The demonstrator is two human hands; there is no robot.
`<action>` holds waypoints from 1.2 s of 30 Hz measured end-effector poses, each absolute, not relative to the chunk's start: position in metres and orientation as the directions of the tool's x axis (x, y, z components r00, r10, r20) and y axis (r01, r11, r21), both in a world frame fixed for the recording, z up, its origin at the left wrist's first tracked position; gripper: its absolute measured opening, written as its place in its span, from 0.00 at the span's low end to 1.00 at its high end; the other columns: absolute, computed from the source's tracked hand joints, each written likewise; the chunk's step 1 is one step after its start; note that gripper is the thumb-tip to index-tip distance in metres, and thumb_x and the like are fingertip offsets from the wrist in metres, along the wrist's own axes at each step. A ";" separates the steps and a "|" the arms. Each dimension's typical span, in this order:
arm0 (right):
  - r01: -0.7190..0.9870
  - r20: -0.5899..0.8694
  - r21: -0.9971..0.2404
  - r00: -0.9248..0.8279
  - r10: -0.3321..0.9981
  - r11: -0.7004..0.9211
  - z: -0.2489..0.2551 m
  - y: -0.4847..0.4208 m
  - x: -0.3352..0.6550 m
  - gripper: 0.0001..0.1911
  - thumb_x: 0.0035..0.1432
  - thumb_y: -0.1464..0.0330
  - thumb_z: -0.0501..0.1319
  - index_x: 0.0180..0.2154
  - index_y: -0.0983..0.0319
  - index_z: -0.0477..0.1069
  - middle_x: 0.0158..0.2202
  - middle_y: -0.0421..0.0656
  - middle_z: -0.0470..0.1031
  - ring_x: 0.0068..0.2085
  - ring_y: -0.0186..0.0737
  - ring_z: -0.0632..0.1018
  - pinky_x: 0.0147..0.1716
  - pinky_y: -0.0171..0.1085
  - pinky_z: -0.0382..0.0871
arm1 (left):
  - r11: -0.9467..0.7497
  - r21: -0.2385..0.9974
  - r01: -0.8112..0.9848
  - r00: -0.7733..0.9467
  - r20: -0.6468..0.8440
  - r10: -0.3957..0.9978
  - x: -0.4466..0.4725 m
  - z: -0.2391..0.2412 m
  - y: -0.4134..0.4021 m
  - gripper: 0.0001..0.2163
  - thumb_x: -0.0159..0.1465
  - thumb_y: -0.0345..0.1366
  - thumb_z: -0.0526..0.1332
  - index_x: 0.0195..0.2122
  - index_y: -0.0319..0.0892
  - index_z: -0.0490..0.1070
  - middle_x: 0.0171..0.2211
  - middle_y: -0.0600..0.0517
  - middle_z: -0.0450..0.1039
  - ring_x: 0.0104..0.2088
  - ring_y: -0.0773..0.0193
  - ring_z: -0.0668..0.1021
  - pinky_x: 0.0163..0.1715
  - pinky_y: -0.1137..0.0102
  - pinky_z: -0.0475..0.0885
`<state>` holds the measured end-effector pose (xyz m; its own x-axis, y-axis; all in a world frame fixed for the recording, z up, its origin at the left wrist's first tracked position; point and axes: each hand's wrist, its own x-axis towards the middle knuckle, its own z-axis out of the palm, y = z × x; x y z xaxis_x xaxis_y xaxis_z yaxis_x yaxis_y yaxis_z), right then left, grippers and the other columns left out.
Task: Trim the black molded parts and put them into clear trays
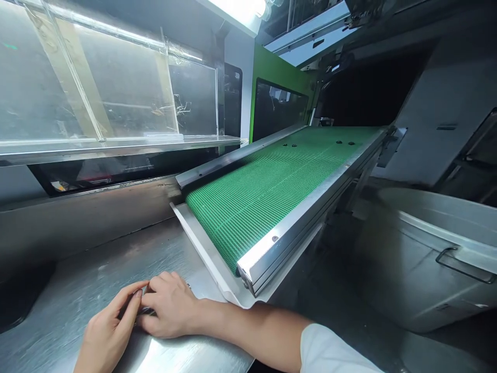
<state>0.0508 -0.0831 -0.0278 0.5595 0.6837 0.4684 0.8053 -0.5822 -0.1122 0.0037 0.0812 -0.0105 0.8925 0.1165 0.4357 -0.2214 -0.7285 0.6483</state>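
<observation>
Grip first: both hands are brought together low on the steel tabletop (77,290), fingertips meeting over something small and dark that is mostly hidden between them. The left hand (106,331) is laid with fingers stretched and pressed close together, their tips touching the right hand (171,305), which is curled knuckles-up; whether the small item (144,311) is pinched cannot be told. A white sleeve (334,352) is seen on the right arm. Just beyond the hands, the lip of a green conveyor belt (272,181) is set, framed by metal rails (310,207), sloping up and away. 4 small dark pieces (339,142) are seen near its far end. A grey bin (427,248) with a wire handle is placed to the right, and clear panels (116,83) are mounted on the left.
</observation>
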 end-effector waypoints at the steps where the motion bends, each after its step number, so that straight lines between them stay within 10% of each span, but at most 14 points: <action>1: 0.804 0.468 -0.111 0.561 0.683 -0.584 -0.028 -0.083 0.051 0.14 0.64 0.54 0.68 0.43 0.56 0.77 0.38 0.41 0.69 0.40 0.44 0.69 0.41 0.40 0.67 | -0.729 0.647 -0.223 0.891 0.438 0.117 0.003 -0.011 0.081 0.19 0.62 0.56 0.58 0.41 0.49 0.80 0.39 0.52 0.84 0.33 0.60 0.85 0.29 0.77 0.77; 36: 0.802 0.437 -0.119 0.571 0.695 -0.585 -0.027 -0.084 0.050 0.16 0.66 0.51 0.66 0.43 0.56 0.78 0.37 0.40 0.69 0.40 0.44 0.69 0.41 0.41 0.67 | -0.734 0.668 -0.124 0.920 0.355 0.167 0.001 -0.001 0.075 0.21 0.60 0.57 0.56 0.40 0.48 0.80 0.37 0.53 0.83 0.32 0.62 0.84 0.30 0.77 0.76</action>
<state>0.0497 -0.0838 -0.0269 0.5713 0.6949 0.4367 0.8023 -0.5850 -0.1187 0.0011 0.0754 -0.0010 0.9198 0.1670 0.3550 -0.1244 -0.7340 0.6677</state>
